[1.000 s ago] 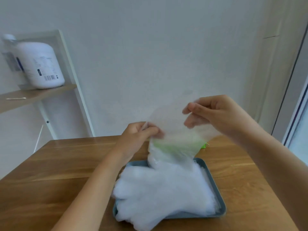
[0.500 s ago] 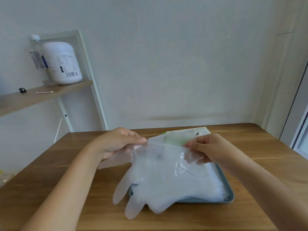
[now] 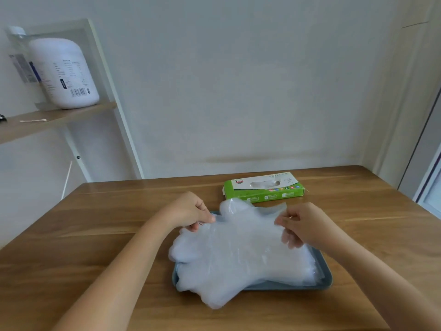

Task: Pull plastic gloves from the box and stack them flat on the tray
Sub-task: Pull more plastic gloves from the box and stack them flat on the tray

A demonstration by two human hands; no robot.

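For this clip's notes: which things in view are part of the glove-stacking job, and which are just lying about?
In the job: glove box, top glove pinched by left hand and right hand, glove stack, tray.
Lying about: white jug, cotton swab, shelf.

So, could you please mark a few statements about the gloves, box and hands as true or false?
The left hand and right hand both pinch the top clear plastic glove. True.
The green cardboard glove box sits on the blue-grey rectangular tray. False: it lies on the wooden table behind the tray.
The stacked gloves have fingers overhanging the tray's near edge. True.
The white plastic jug stands on the table. False: it stands on the wooden shelf.
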